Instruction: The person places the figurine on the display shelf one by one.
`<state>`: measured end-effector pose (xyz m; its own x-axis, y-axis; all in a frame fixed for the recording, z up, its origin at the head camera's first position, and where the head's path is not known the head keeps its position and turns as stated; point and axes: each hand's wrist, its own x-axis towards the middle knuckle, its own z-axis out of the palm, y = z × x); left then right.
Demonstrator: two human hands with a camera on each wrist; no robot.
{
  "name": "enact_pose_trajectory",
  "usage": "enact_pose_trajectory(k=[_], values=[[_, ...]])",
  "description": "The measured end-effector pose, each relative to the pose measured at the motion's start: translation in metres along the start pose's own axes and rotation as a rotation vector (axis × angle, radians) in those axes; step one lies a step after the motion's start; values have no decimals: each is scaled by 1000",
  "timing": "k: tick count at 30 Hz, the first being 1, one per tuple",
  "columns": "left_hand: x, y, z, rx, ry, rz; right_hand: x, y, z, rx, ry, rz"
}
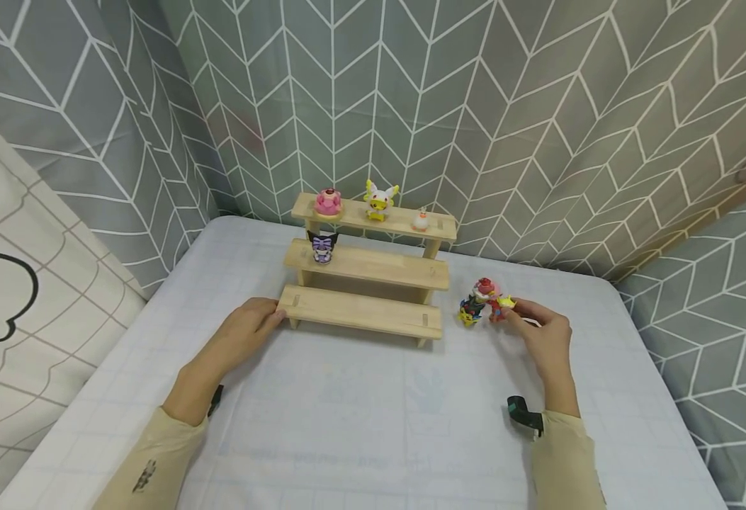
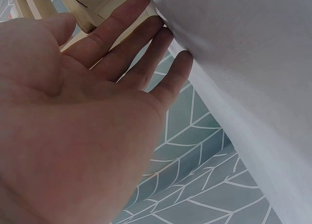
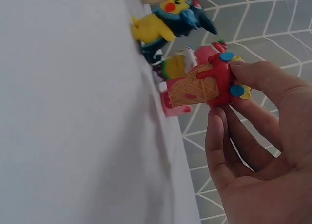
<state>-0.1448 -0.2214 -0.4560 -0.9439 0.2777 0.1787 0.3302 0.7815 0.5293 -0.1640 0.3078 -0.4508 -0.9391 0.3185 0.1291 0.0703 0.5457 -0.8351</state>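
Note:
Between thumb and fingertips, my right hand (image 1: 547, 336) pinches a small ice-cream-cone figurine (image 3: 197, 85) with a waffle-patterned base, red drip and blue dots. It is held at the right of the wooden stepped shelf (image 1: 360, 312). Close beside it stand other figurines, among them a yellow figure in a dark blue outfit (image 3: 163, 27) and a pink-topped one (image 1: 485, 286). My left hand (image 1: 239, 333) touches the left end of the lowest step, its fingers extended in the left wrist view and its palm showing.
On the top step stand a pink figurine (image 1: 329, 203), a white-and-yellow eared one (image 1: 379, 201) and a small white one (image 1: 420, 221). A black-and-purple figurine (image 1: 322, 248) is on the left of the middle step. Patterned curtains (image 1: 411, 106) hang behind the white-covered table (image 1: 347, 425).

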Motion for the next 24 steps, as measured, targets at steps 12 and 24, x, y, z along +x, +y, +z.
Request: enact_pose_trajectory(k=[12,24], values=[[0,-3,2,1,5,6,-3,-19,-17,43,47,-6],[0,-4,3,5,8,12,-17,-59,-20,35,91,-137]])
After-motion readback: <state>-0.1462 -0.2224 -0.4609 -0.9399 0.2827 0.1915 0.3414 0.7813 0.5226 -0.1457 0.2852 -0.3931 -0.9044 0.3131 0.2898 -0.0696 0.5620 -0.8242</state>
